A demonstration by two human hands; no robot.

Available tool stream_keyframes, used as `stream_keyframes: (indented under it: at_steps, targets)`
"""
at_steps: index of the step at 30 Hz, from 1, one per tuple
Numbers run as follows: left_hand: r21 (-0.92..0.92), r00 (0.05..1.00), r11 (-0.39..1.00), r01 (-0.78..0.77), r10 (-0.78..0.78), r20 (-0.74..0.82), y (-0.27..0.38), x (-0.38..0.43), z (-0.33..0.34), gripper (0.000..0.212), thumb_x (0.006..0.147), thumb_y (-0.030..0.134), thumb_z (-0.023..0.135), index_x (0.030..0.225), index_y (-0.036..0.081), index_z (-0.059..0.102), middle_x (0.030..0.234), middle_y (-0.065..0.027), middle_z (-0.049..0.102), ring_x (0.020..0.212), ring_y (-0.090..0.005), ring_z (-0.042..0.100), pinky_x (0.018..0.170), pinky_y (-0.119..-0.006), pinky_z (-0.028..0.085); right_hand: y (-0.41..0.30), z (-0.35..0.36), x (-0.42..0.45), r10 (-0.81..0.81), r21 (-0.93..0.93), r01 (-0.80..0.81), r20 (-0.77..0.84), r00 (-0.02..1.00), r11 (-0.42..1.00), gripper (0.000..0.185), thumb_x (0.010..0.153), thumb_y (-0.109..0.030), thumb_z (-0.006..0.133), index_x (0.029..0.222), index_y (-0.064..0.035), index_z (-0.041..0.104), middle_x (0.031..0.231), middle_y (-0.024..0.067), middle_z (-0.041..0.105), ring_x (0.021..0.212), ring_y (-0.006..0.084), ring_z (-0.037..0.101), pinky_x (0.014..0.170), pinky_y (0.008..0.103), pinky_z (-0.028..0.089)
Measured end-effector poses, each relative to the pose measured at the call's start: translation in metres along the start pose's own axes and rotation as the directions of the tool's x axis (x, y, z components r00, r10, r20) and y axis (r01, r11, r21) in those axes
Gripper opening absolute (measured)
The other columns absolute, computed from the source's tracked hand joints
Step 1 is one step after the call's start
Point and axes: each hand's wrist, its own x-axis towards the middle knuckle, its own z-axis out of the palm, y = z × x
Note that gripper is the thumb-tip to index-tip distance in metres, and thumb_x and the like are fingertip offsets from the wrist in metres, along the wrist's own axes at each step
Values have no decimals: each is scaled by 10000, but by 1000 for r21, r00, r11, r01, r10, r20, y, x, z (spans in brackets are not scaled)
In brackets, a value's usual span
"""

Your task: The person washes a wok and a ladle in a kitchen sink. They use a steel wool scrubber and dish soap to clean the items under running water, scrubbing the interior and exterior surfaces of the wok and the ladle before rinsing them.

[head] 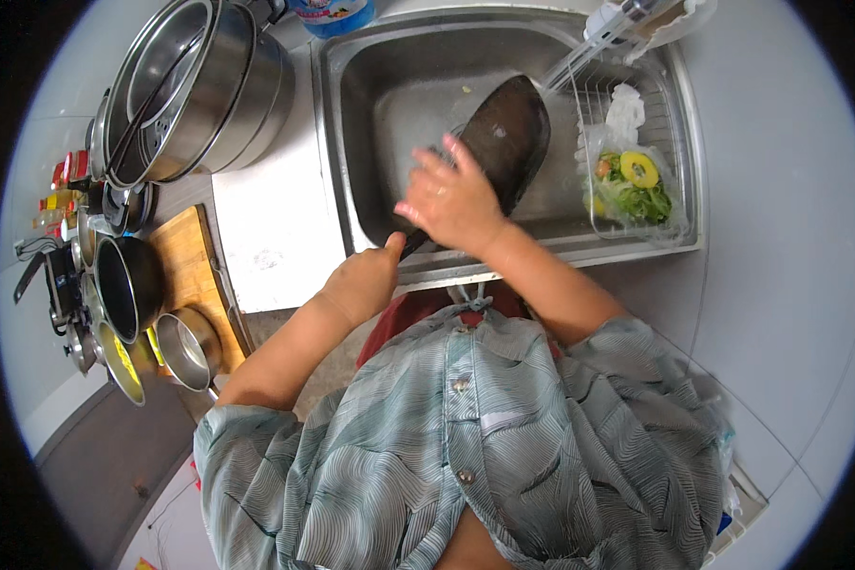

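Observation:
A dark pan (511, 135) is tilted up on its side inside the stainless-steel sink (399, 107). My left hand (367, 281) grips its black handle (415, 244) over the sink's front edge. Wet and slightly blurred, my right hand (456, 203) is spread in front of the pan near the handle's base. Its fingers are apart, with nothing seen in them; whether they touch the pan I cannot tell. From the metal faucet (640, 7) a clear streak, seemingly running water, reaches down to the pan's far edge.
A wire basket (590, 206) with bagged vegetable scraps (641, 192) fills the sink's right side. Stacked steel steamer pots (249, 92) stand left, near a blue bottle (335, 16). Further left are a wooden cutting board (189, 263), a black pot (117, 288) and a steel saucepan (185, 349).

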Motion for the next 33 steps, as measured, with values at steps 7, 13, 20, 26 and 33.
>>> stream_keyframes:
  at_steps: [7, 13, 20, 26, 33]
  targets:
    - [0, 998, 1000, -13, 13, -54, 2, -4, 5, 286, 861, 14, 452, 1140, -40, 419, 806, -253, 641, 760, -418, 644, 687, -497, 521, 138, -15, 45, 637, 332, -606, 17, 771, 723, 414, 940, -409, 458, 976, -71, 694, 1073, 153, 641, 1008, 348, 591, 965, 450, 404]
    - [-42, 1000, 999, 5, -5, -3, -8, 0, 5, 387, 845, 44, 510, 1197, -49, 379, 761, -254, 621, 749, -422, 624, 668, -484, 494, -4, -16, 3, 219, 142, -207, -71, 973, 968, 218, 820, -312, 645, 970, -163, 698, 1264, 72, 566, 1269, 267, 451, 1075, 514, 274]
    - [33, 994, 999, -11, 14, -104, 3, -5, 13, 335, 867, 41, 477, 1172, -68, 391, 727, -234, 625, 694, -410, 630, 626, -485, 505, 16, -13, 12, 228, 23, -227, -118, 967, 974, 259, 854, -339, 611, 1040, -171, 679, 1295, 97, 548, 1283, 258, 439, 1076, 516, 279]
    - [80, 999, 997, -9, 12, -39, 2, -1, 8, 336, 867, 34, 461, 1183, -66, 404, 753, -236, 628, 724, -406, 630, 638, -474, 507, 167, -8, 32, 769, 515, -759, 264, 582, 398, 380, 938, -381, 439, 1053, -129, 700, 1155, 111, 637, 1128, 297, 561, 943, 388, 430]
    - [69, 999, 998, -9, 12, -40, -17, -6, 23, 401, 867, 24, 431, 1256, -66, 387, 773, -256, 629, 720, -412, 631, 634, -480, 502, 43, -37, 1, 389, 128, -368, -253, 886, 921, 163, 860, -254, 604, 920, -126, 685, 1163, 89, 595, 1224, 335, 470, 1041, 517, 311]
